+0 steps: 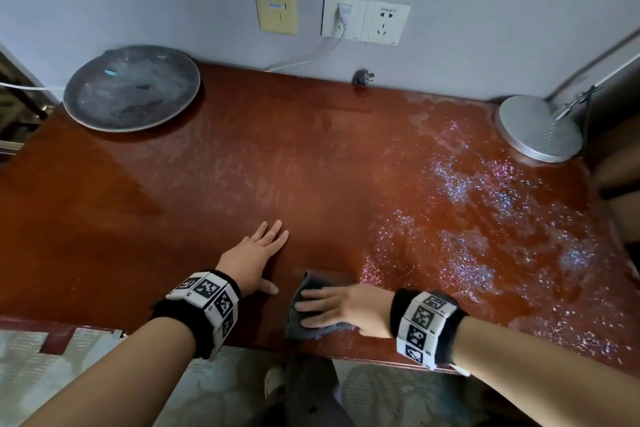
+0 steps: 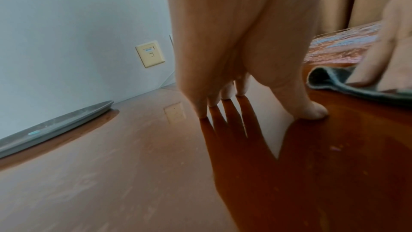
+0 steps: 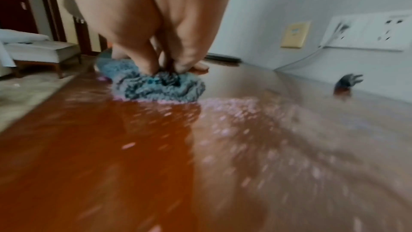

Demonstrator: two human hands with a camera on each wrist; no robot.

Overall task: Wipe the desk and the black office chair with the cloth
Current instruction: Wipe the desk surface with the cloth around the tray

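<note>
With the right hand (image 1: 341, 308) pressing flat fingers, its grip apart, on the cloth (image 1: 311, 317) and the left hand (image 1: 254, 258) splayed open on the table (image 1: 207, 184), long overlapping strokes should carry the cloth into the wet speckled patch (image 1: 478, 211).

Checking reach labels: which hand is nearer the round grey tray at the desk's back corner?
Left. The left hand lies flat mid-desk, diagonally below the tray; the right hand presses the cloth farther right.

Home bedroom – wooden desk (image 1: 207, 184), wall sockets (image 1: 365, 19), bed (image 3: 33, 45) nearby
</note>
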